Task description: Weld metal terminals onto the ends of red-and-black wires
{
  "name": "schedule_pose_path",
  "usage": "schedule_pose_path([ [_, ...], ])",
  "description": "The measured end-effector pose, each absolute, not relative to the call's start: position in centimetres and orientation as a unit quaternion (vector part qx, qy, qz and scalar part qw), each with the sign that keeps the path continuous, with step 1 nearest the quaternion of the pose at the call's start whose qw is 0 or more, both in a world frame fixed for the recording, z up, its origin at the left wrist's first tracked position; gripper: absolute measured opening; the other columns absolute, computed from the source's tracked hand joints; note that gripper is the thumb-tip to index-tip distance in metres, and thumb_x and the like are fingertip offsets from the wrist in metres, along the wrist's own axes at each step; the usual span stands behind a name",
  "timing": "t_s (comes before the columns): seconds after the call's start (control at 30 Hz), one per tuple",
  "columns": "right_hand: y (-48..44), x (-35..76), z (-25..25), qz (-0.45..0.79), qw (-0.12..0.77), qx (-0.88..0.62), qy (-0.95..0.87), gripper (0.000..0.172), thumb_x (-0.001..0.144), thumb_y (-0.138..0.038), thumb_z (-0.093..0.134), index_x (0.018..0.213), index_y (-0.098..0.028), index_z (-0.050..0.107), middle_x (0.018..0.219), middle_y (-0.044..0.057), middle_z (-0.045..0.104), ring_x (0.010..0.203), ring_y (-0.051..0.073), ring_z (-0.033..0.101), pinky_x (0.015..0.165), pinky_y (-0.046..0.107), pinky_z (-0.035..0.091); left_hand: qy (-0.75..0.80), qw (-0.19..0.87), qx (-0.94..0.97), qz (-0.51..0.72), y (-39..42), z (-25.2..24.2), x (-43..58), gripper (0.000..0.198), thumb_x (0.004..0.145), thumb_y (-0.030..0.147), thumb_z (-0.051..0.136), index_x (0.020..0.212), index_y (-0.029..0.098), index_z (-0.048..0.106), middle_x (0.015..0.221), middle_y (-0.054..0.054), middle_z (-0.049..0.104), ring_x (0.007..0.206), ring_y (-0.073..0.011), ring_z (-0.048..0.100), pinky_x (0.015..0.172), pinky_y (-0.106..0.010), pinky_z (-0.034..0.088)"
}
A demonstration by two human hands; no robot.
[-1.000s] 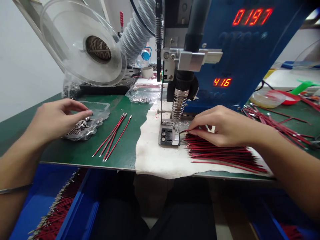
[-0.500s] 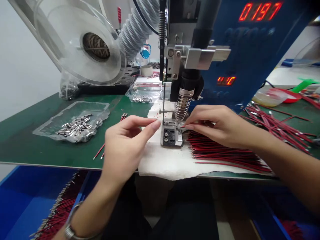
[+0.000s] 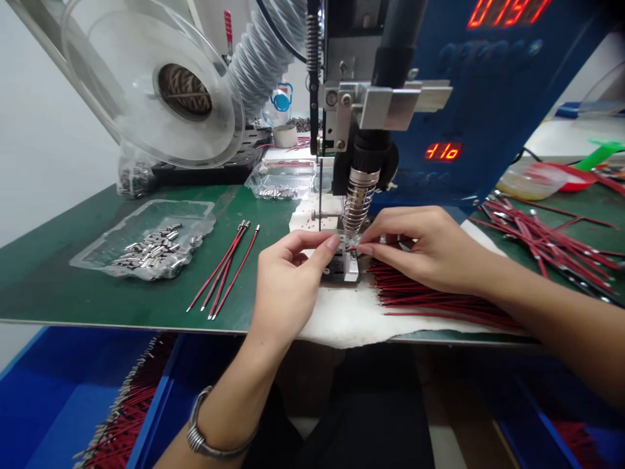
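Note:
My right hand (image 3: 422, 247) pinches a red wire (image 3: 352, 247), its end at the small metal fixture (image 3: 350, 268) under the soldering machine's spring-wrapped iron (image 3: 362, 195). From the left, my left hand (image 3: 288, 280) reaches to the same fixture, thumb and forefinger closed together at its edge. Whatever lies between those fingertips is too small or hidden to make out. A bundle of red and black wires (image 3: 398, 296) rests on white paper (image 3: 342, 322) beneath my right hand. Left of my left hand, several wires with metal ends (image 3: 224, 270) lie on the green table.
A clear tray of metal parts (image 3: 151, 251) sits at the left, another clear tray (image 3: 283, 179) behind. More red wires (image 3: 551, 244) lie right. The blue machine housing (image 3: 469, 111) and fume hood (image 3: 122, 85) stand over the table. A blue bin (image 3: 53, 397) is below left.
My left hand has moved right, up to the fixture, uncovering the wires on the table. My right hand stays at the fixture with the red wire. The lower red display reads differently.

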State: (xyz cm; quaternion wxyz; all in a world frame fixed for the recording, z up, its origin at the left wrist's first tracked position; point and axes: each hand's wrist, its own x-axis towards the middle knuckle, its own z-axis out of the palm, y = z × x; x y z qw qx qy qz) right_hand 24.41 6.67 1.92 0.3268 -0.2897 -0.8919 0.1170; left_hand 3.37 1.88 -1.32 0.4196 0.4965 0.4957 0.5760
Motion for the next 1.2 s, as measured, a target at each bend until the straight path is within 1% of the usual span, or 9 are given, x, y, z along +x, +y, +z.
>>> schedule_pose_path([
  [0.13,6.5,24.3,2.0,0.105,0.327,-0.293,-0.892,0.017,0.100,-0.027,0.065,0.091,-0.020,0.077,0.085,0.004,0.077,0.074,0.017,0.069,0.070,0.029,0.051,0.497,0.413,0.508,0.569,1.9,-1.2,3.5,0.020,0.083,0.039,0.088,0.091,0.021,0.085,0.086,-0.004,0.081,0.076,-0.0156,0.068,0.068,-0.026,0.049],
  [0.27,6.4,24.3,2.2,0.098,0.325,-0.296,-0.893,0.017,0.099,-0.026,0.065,0.089,-0.019,0.076,0.083,0.005,0.076,0.073,0.016,0.068,0.069,0.028,0.050,0.515,0.405,0.508,0.559,1.8,-1.0,3.6,0.019,0.083,0.039,0.087,0.087,0.021,0.086,0.079,-0.003,0.078,0.071,-0.0152,0.066,0.063,-0.026,0.046],
  [0.4,6.2,24.3,2.2,0.091,0.319,-0.303,-0.893,0.015,0.099,-0.024,0.065,0.089,-0.018,0.076,0.081,0.004,0.075,0.068,0.015,0.065,0.064,0.027,0.048,0.529,0.392,0.515,0.548,1.8,-0.9,3.7,0.018,0.083,0.039,0.087,0.084,0.021,0.085,0.083,-0.005,0.081,0.069,-0.0148,0.065,0.060,-0.026,0.044],
  [0.5,6.1,24.3,2.2,0.078,0.320,-0.303,-0.894,0.015,0.099,-0.024,0.065,0.090,-0.018,0.075,0.082,0.004,0.075,0.064,0.014,0.062,0.063,0.028,0.046,0.531,0.392,0.517,0.545,1.8,-0.9,3.7,0.017,0.083,0.038,0.087,0.085,0.021,0.084,0.085,-0.005,0.081,0.069,-0.0153,0.066,0.059,-0.026,0.043],
  [0.67,5.9,24.1,1.9,0.070,0.323,-0.303,-0.894,0.015,0.099,-0.023,0.064,0.090,-0.019,0.075,0.083,0.004,0.074,0.068,0.016,0.065,0.063,0.030,0.046,0.523,0.398,0.517,0.549,1.9,-1.1,3.7,0.018,0.083,0.037,0.087,0.087,0.020,0.083,0.088,-0.005,0.082,0.073,-0.0161,0.068,0.062,-0.026,0.045],
  [0.8,5.6,23.9,1.8,0.054,0.335,-0.316,-0.886,0.013,0.098,-0.021,0.065,0.089,-0.020,0.074,0.082,0.004,0.073,0.063,0.015,0.061,0.062,0.030,0.045,0.519,0.397,0.517,0.553,1.9,-1.1,3.7,0.019,0.082,0.037,0.089,0.088,0.020,0.081,0.088,-0.004,0.081,0.074,-0.0160,0.068,0.062,-0.026,0.045],
  [0.9,5.5,23.9,1.9,0.055,0.330,-0.323,-0.885,0.013,0.098,-0.022,0.065,0.088,-0.020,0.074,0.081,0.003,0.073,0.059,0.015,0.058,0.062,0.031,0.046,0.521,0.400,0.513,0.553,1.9,-1.0,3.8,0.020,0.081,0.037,0.089,0.088,0.020,0.081,0.085,-0.004,0.080,0.072,-0.0160,0.068,0.060,-0.026,0.044],
  [1.0,5.5,23.9,2.0,0.063,0.325,-0.324,-0.886,0.014,0.097,-0.023,0.064,0.087,-0.022,0.074,0.082,0.003,0.074,0.062,0.016,0.061,0.062,0.032,0.046,0.528,0.398,0.511,0.550,1.7,-0.9,3.8,0.020,0.082,0.037,0.087,0.088,0.019,0.081,0.081,-0.004,0.079,0.066,-0.0156,0.065,0.057,-0.026,0.042],
  [1.2,5.4,24.0,2.2,0.068,0.317,-0.338,-0.884,0.014,0.096,-0.025,0.063,0.088,-0.024,0.074,0.082,0.004,0.074,0.060,0.017,0.060,0.057,0.033,0.044,0.529,0.384,0.520,0.550,1.6,-0.6,3.8,0.019,0.083,0.036,0.085,0.086,0.018,0.082,0.077,-0.005,0.078,0.064,-0.0157,0.062,0.056,-0.027,0.042],
])
